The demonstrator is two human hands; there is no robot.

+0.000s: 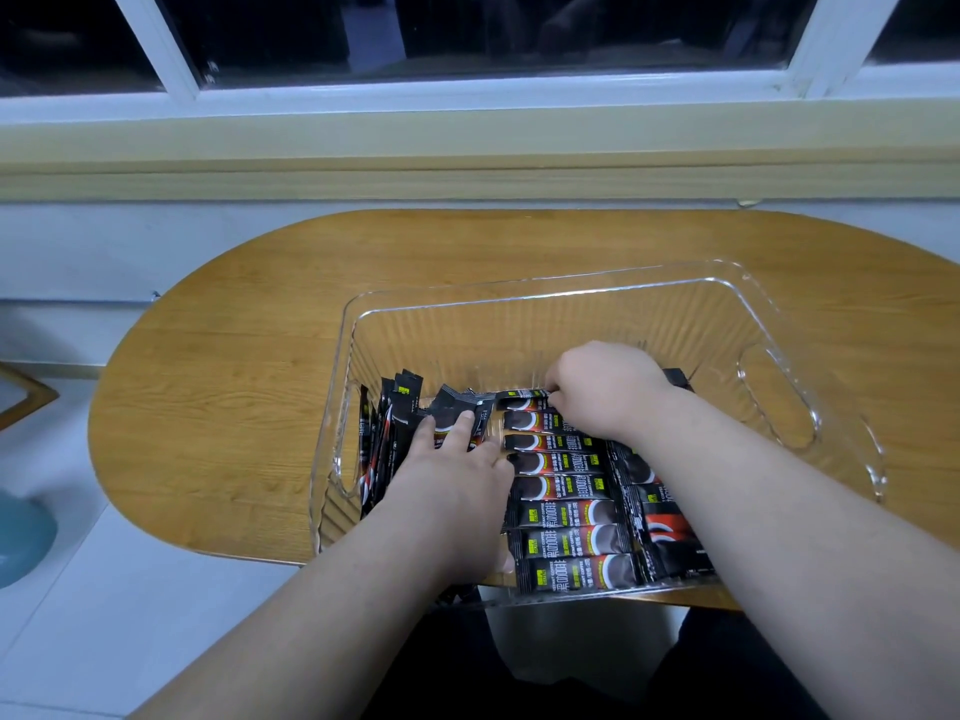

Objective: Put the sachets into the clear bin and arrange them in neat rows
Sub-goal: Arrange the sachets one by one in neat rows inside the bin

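Forearms are reaching into the clear bin; left hand is pressing flat-fingered on loose sachets at nine o'clock, right hand is pinching the row's twelve o'clock sachet, probably needing squaring next

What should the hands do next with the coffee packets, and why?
Probably the right hand should lay the far sachet it pinches flat against the neat row, since that row stops there. The left hand presses a loose pile leaning at the left wall of the clear bin; that comes later.
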